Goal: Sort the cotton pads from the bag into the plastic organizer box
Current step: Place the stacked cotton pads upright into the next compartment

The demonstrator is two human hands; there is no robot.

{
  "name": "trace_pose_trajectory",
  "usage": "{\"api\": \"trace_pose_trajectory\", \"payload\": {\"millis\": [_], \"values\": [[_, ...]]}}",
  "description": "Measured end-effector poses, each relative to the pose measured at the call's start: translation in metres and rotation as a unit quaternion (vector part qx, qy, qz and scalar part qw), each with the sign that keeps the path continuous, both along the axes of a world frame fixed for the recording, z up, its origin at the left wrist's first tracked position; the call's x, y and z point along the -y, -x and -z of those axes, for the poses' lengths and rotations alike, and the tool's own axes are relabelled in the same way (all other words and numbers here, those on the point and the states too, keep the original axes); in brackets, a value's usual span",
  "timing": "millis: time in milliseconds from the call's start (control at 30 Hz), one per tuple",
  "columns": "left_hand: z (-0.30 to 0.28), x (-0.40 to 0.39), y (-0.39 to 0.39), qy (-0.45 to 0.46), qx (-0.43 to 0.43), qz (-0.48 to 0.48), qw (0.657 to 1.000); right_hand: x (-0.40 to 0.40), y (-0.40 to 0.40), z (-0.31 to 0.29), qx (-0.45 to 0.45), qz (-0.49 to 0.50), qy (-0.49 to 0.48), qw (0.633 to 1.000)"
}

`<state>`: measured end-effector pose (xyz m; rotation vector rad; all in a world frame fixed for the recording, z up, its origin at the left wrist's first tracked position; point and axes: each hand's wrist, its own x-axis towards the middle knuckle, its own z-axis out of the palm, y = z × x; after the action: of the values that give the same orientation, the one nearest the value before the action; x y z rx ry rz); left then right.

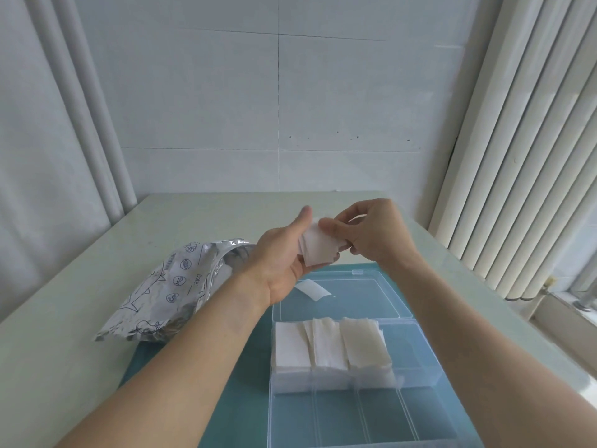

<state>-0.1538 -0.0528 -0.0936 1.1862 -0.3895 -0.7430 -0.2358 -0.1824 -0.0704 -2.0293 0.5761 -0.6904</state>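
Observation:
My left hand cradles a small stack of white cotton pads above the far end of the clear plastic organizer box. My right hand pinches the top of that stack with thumb and fingers. Three compartments in the box's far row hold stacks of pads; the near compartments show no pads. The box's open lid lies flat behind it, with a white label on it. The silver foil bag lies open on its side to the left of the box.
A teal mat lies under the box on a pale table. A wall stands behind the table, a white radiator is at the right, and a window sill is at the far right.

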Motion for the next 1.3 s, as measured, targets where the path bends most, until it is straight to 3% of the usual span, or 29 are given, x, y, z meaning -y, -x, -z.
{"api": "trace_pose_trajectory", "payload": {"millis": [167, 267, 400, 500, 600, 800, 867, 967, 1067, 1167, 1300], "values": [[0.010, -0.003, -0.001, -0.081, 0.116, -0.087, 0.986, 0.004, 0.000, -0.008, -0.126, -0.067, 0.065, 0.988], [0.009, -0.010, -0.012, -0.100, 0.087, -0.135, 0.982, 0.016, -0.004, -0.002, -0.209, -0.062, 0.083, 0.972], [0.005, -0.015, -0.019, -0.117, 0.089, -0.140, 0.979, 0.002, -0.026, 0.028, -0.373, -0.105, 0.119, 0.914], [0.004, -0.014, -0.015, -0.114, 0.068, -0.118, 0.984, 0.001, -0.036, 0.039, -0.422, -0.100, 0.172, 0.885], [0.007, -0.013, -0.016, -0.111, 0.058, -0.121, 0.985, 0.008, -0.034, 0.034, -0.446, -0.102, 0.148, 0.877], [0.009, -0.010, -0.014, -0.133, 0.035, -0.076, 0.988, 0.011, -0.016, 0.025, -0.414, -0.096, 0.030, 0.905], [0.008, -0.010, -0.011, -0.129, 0.015, -0.060, 0.990, 0.013, -0.006, 0.018, -0.343, -0.073, -0.053, 0.935], [0.003, -0.012, -0.007, -0.075, -0.026, -0.031, 0.996, 0.011, 0.010, 0.002, -0.158, -0.029, -0.158, 0.974], [-0.005, -0.017, -0.005, -0.034, -0.033, -0.006, 0.999, -0.008, 0.022, -0.018, -0.048, -0.083, -0.214, 0.972], [-0.010, -0.020, 0.001, -0.032, -0.024, 0.034, 0.999, -0.031, 0.024, -0.027, -0.068, -0.106, -0.155, 0.980], [-0.008, -0.038, 0.016, 0.045, -0.104, 0.080, 0.990, -0.050, 0.022, -0.026, -0.109, -0.050, 0.016, 0.993]]}}
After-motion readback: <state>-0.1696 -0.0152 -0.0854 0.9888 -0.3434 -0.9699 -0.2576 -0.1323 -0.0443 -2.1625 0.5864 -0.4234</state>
